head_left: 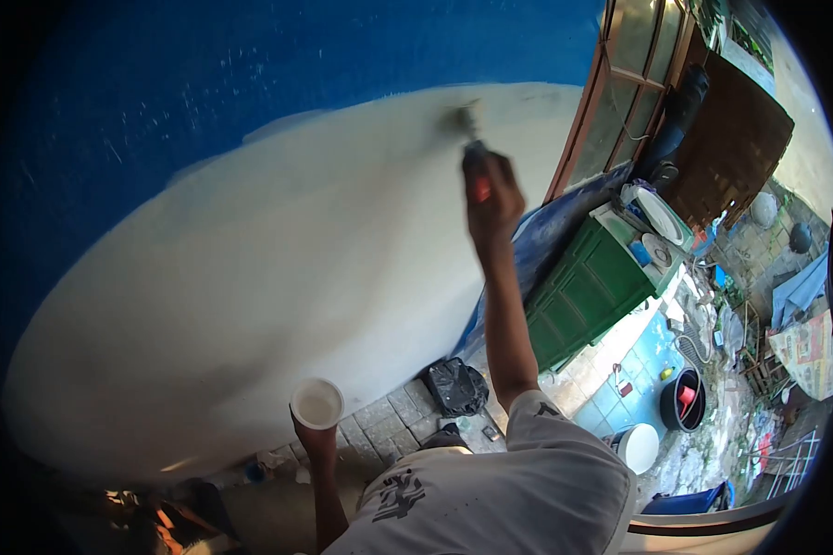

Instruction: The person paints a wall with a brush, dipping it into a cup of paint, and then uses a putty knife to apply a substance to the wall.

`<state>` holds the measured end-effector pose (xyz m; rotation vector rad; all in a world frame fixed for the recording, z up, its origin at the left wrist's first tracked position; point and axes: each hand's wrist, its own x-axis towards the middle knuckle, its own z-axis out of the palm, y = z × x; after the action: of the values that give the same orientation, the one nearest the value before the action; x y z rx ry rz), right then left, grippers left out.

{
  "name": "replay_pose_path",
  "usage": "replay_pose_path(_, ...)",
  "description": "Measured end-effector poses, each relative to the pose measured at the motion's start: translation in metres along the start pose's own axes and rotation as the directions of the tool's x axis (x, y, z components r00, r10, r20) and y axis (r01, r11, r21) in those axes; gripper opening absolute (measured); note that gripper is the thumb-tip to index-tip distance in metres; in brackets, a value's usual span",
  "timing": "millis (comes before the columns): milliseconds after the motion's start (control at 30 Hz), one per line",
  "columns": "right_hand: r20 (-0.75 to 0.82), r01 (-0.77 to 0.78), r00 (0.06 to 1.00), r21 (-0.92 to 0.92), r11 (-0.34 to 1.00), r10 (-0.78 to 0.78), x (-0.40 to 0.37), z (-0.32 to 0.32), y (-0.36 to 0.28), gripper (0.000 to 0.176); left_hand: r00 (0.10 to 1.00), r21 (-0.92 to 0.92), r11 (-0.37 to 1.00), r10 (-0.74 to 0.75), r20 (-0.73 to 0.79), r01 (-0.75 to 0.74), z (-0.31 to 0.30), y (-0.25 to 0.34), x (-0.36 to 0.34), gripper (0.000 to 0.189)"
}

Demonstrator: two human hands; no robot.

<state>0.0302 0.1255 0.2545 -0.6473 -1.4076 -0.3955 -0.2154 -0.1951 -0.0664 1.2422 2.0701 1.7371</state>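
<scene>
My right hand (495,199) is raised at the wall, its fingers wrapped round the handle of a paintbrush (473,148). Blurred bristles overlap the white area (342,203) near its upper edge, just below the blue part (278,55) of the wall. Lower down, my left hand (317,442) grips a white cup (317,427) from beneath, with its open top towards me. Pale, whitish contents show inside the cup.
Right of the wall stands a brown-framed window (634,83), with a green cabinet (588,291) below it. A black plastic bag (456,387) lies on the paving at the wall's foot. Further right are a black bucket (668,407) and a white bucket (639,449).
</scene>
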Motion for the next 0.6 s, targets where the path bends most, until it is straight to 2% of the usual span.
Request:
replay_pose_path(67,0.027,0.143,0.989,0.102,0.984,-0.147,-0.013,0.007,-0.046,0.022,0.999,0.003,1.0,-0.016,-0.047,0.016,-0.008,-0.007,-0.003,0.071)
replay_pose_path(133,0.095,0.207,0.968,0.229,0.951,-0.233,-0.018,0.001,-0.079,0.027,0.998,0.025,0.999,-0.044,-0.034,0.045,-0.014,-0.009,-0.001,0.072)
replay_pose_path(167,0.097,0.198,0.97,0.216,0.956,-0.223,-0.017,-0.003,-0.079,0.027,0.996,0.044,0.995,-0.084,-0.029,0.085,-0.016,-0.009,-0.001,0.073)
replay_pose_path(233,0.107,0.239,0.953,0.315,0.918,-0.285,-0.011,-0.011,-0.071,0.028,0.997,0.035,0.997,-0.071,-0.034,0.072,-0.019,-0.006,0.005,0.072)
replay_pose_path(267,0.093,0.192,0.967,0.35,0.917,-0.238,-0.004,-0.019,-0.058,0.026,0.996,0.022,0.998,-0.063,-0.056,0.064,-0.019,-0.004,0.009,0.07)
replay_pose_path(300,0.085,0.005,0.996,0.39,0.921,-0.041,0.002,-0.027,-0.049,0.024,0.997,0.021,0.998,-0.06,-0.048,0.061,-0.018,-0.003,0.014,0.07)
replay_pose_path(333,0.048,-0.129,0.991,0.516,0.847,0.123,-0.003,-0.016,-0.014,0.021,0.997,0.041,0.999,-0.015,-0.07,0.017,-0.018,-0.003,0.02,0.067)
replay_pose_path(367,0.016,-0.199,0.972,0.575,0.794,0.233,0.01,-0.017,0.003,0.014,0.995,0.063,0.998,0.031,-0.091,-0.025,-0.018,-0.004,0.024,0.064)
replay_pose_path(433,-0.136,-0.312,0.902,0.45,0.837,0.409,0.017,-0.006,0.063,0.008,0.997,0.032,0.999,-0.007,-0.082,0.01,-0.017,-0.015,0.029,0.06)
replay_pose_path(467,-0.099,-0.349,0.856,0.613,0.709,0.507,0.035,-0.012,0.055,0.009,0.996,-0.001,0.999,-0.043,-0.076,0.043,-0.015,-0.02,0.032,0.056)
replay_pose_path(567,-0.169,-0.329,0.831,0.62,0.713,0.53,0.046,-0.015,0.088,0.009,0.995,0.023,0.999,0.049,-0.089,-0.047,-0.003,-0.026,0.04,0.054)
replay_pose_path(600,-0.23,-0.299,0.859,0.498,0.814,0.457,0.044,-0.018,0.096,0.011,0.995,0.023,0.999,0.051,-0.088,-0.049,0.0,-0.027,0.041,0.054)
